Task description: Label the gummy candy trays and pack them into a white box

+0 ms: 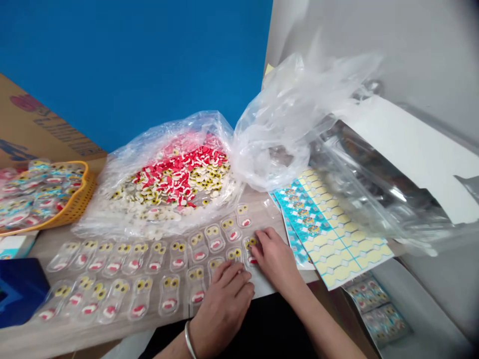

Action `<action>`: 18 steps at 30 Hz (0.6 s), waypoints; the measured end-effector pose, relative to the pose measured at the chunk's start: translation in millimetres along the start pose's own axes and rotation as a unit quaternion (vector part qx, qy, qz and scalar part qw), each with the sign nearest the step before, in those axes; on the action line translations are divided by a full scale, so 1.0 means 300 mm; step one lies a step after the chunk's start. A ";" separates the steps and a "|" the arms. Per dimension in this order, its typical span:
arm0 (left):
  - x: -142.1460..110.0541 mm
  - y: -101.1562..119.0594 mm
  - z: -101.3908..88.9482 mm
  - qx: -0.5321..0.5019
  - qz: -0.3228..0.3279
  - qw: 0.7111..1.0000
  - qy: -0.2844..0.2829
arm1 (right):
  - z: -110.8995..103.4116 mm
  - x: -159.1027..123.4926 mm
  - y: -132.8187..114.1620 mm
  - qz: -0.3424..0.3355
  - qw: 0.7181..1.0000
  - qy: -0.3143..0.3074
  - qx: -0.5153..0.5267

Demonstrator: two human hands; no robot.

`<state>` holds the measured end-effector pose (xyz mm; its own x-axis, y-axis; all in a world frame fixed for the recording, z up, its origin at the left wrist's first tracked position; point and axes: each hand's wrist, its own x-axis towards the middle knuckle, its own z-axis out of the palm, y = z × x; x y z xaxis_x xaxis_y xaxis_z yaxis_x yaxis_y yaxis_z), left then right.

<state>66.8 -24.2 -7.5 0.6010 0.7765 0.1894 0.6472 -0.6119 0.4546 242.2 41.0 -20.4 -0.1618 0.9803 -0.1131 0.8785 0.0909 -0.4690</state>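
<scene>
Clear plastic blister shells [171, 294] lie in two rows along the table, each holding a pair of yellow eyes and a red-and-white mouth piece. My right hand [277, 259] is at the right end of the front row, with its fingertips on a shell [250, 244] and partly covering its mouth piece. Whatever is between those fingers is hidden. Just left of it, my left hand [228, 294] is closed, fingers curled and together over neighbouring shells. Its fingertips touch near a shell with yellow eyes [234, 253]; anything they hold is out of sight.
Behind the rows lies an open plastic bag [123, 199] of loose red, white and yellow pieces. A yellow basket [88, 192] of packed shells and a blue box [22, 291] stand left. Printed card sheets [337, 234] and crumpled clear bags [277, 134] lie right.
</scene>
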 end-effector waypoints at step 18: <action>0.232 -0.047 -0.002 -0.489 -0.305 0.806 0.137 | -0.075 0.114 0.022 0.015 0.991 0.126 0.034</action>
<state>99.3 38.5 -0.1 0.0983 0.9740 -0.2041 0.0233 0.2027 0.9790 252.6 78.9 -7.7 -0.0107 0.9958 0.0913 0.8470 0.0576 -0.5285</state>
